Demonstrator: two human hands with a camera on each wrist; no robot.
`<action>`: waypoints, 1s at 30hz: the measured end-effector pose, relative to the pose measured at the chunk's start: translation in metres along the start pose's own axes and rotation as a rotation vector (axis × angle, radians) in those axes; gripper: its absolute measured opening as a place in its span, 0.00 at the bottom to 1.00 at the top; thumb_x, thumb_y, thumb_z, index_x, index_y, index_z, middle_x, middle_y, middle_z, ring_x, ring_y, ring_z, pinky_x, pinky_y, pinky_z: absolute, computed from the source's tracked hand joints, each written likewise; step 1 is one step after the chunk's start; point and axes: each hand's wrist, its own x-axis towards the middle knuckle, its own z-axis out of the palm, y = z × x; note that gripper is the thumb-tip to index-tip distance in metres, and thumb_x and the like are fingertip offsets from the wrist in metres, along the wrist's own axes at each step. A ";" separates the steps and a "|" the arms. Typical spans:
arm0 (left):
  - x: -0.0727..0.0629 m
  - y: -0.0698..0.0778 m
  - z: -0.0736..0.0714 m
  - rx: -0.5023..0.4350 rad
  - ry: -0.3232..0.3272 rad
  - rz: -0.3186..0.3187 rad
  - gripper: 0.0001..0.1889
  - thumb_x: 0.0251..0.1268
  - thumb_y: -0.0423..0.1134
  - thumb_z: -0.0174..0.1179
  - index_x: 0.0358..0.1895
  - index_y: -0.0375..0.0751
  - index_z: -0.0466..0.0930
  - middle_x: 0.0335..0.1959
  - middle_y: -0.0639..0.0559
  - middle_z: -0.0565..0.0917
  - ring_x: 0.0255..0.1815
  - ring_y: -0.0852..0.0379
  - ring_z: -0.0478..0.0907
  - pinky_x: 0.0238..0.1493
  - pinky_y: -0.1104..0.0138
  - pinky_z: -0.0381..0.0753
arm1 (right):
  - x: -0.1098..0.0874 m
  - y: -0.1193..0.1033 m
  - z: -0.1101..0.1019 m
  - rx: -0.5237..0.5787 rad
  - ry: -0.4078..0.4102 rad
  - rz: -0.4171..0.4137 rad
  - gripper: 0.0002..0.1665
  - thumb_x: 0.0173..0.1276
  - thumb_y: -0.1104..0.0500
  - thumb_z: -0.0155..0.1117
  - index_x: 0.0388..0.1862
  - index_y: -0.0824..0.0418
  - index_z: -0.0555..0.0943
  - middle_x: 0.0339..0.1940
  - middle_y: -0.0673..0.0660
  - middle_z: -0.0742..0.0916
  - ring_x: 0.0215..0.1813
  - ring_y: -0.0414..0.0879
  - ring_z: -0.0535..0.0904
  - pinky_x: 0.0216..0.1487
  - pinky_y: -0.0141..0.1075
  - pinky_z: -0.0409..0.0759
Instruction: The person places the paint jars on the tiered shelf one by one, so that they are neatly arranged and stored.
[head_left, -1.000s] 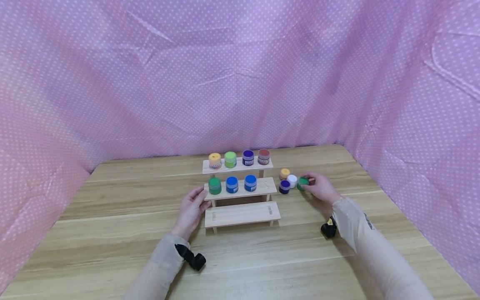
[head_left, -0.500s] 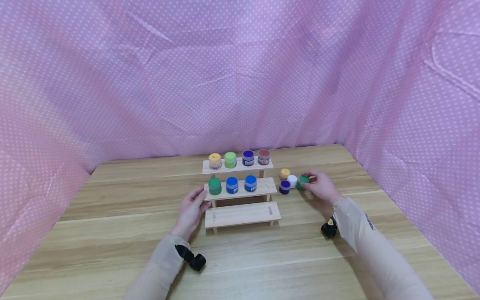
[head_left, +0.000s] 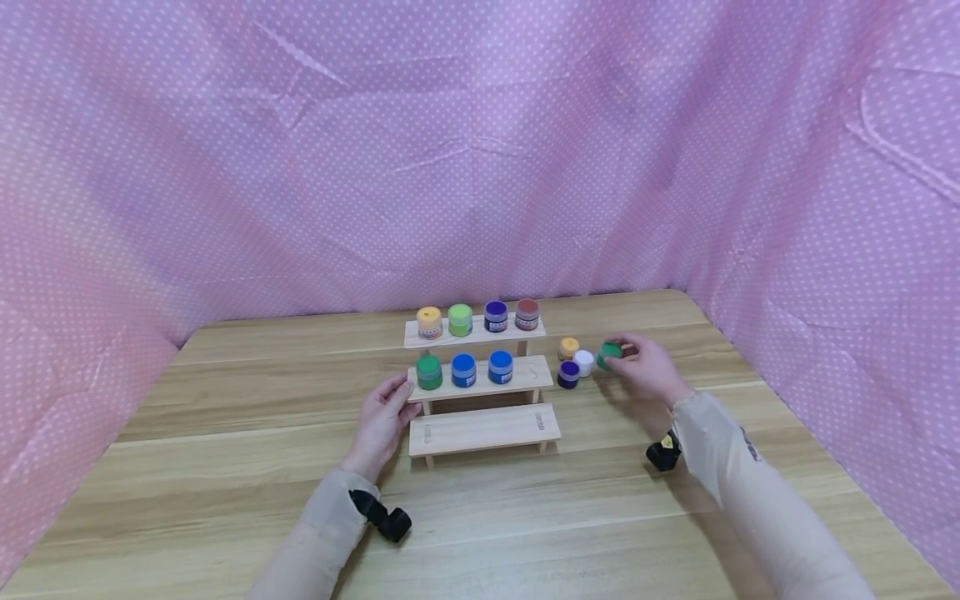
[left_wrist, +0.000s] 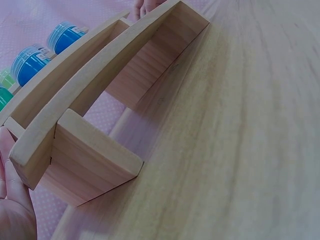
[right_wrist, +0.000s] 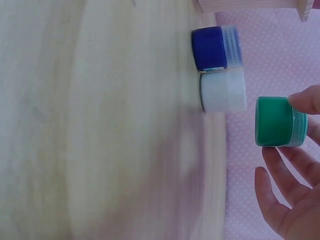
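Observation:
My right hand (head_left: 647,368) pinches a green paint jar (right_wrist: 276,121) between thumb and fingers, lifted a little off the table. Close to its left stand a white jar (right_wrist: 222,91), a dark purple jar (right_wrist: 210,48) and a yellow-orange jar (head_left: 568,347). My left hand (head_left: 381,421) grips the left end of the middle step (head_left: 528,375) of a wooden three-step rack. Another green jar (head_left: 429,372) and two blue jars, one being this blue jar (head_left: 463,371), sit on that step. Its lower step (head_left: 483,429) bears no jars.
On the rack's top step (head_left: 412,335) stand yellow-orange, light green (head_left: 461,320), purple (head_left: 496,316) and reddish-brown (head_left: 527,315) jars. The wooden table (head_left: 247,400) is bordered by a pink dotted cloth (head_left: 465,167) behind and at both sides.
My right hand has raised the green jar off the table and moved it slightly away from the white jar. My left hand stays at the rack.

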 end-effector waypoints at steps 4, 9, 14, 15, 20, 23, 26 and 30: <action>0.000 0.000 0.000 0.009 0.004 -0.007 0.18 0.71 0.29 0.47 0.61 0.26 0.65 0.37 0.60 0.78 0.31 0.67 0.75 0.34 0.78 0.80 | 0.001 -0.003 -0.003 -0.009 0.019 -0.026 0.22 0.65 0.62 0.62 0.57 0.68 0.73 0.49 0.68 0.81 0.50 0.60 0.77 0.51 0.48 0.80; 0.000 0.001 0.000 0.023 0.004 -0.013 0.19 0.72 0.29 0.47 0.62 0.25 0.63 0.38 0.60 0.77 0.32 0.67 0.75 0.35 0.78 0.80 | 0.001 -0.010 -0.006 -0.030 0.031 -0.050 0.22 0.65 0.63 0.62 0.57 0.69 0.74 0.49 0.69 0.81 0.51 0.62 0.78 0.48 0.47 0.82; -0.001 0.001 0.001 0.008 -0.003 -0.006 0.18 0.71 0.28 0.47 0.61 0.26 0.65 0.38 0.60 0.78 0.32 0.67 0.76 0.35 0.78 0.80 | 0.001 -0.016 -0.009 -0.022 0.029 -0.058 0.21 0.65 0.62 0.62 0.56 0.68 0.74 0.50 0.69 0.81 0.52 0.63 0.78 0.46 0.45 0.83; -0.001 0.001 0.001 0.006 -0.003 -0.005 0.17 0.71 0.28 0.47 0.60 0.26 0.65 0.38 0.60 0.78 0.31 0.67 0.76 0.35 0.78 0.80 | 0.001 -0.018 -0.009 -0.018 0.029 -0.061 0.21 0.65 0.62 0.62 0.56 0.68 0.74 0.50 0.69 0.80 0.52 0.63 0.78 0.46 0.45 0.84; -0.001 0.001 0.000 0.011 0.003 -0.008 0.17 0.71 0.29 0.47 0.60 0.27 0.66 0.37 0.60 0.78 0.31 0.67 0.76 0.35 0.78 0.80 | 0.000 -0.026 -0.010 -0.015 0.032 -0.064 0.22 0.66 0.61 0.62 0.57 0.67 0.74 0.53 0.68 0.80 0.52 0.63 0.77 0.47 0.46 0.83; -0.001 0.001 0.000 0.001 0.008 -0.012 0.16 0.71 0.28 0.47 0.59 0.29 0.68 0.37 0.60 0.78 0.31 0.66 0.76 0.35 0.77 0.81 | 0.000 -0.031 -0.010 -0.013 0.030 -0.065 0.22 0.66 0.60 0.62 0.57 0.65 0.74 0.53 0.67 0.80 0.53 0.62 0.78 0.47 0.46 0.83; -0.001 0.000 0.000 -0.003 0.007 -0.006 0.13 0.71 0.28 0.47 0.56 0.32 0.70 0.37 0.60 0.78 0.31 0.66 0.76 0.35 0.77 0.81 | 0.001 -0.037 -0.009 0.000 0.027 -0.066 0.22 0.66 0.59 0.63 0.57 0.63 0.74 0.53 0.65 0.80 0.53 0.61 0.78 0.48 0.46 0.83; 0.000 0.000 0.000 -0.005 0.009 -0.002 0.13 0.71 0.28 0.47 0.55 0.33 0.71 0.37 0.60 0.78 0.31 0.66 0.76 0.35 0.77 0.81 | 0.001 -0.046 -0.008 0.013 0.019 -0.072 0.23 0.65 0.58 0.64 0.57 0.63 0.75 0.52 0.64 0.81 0.53 0.59 0.78 0.51 0.47 0.82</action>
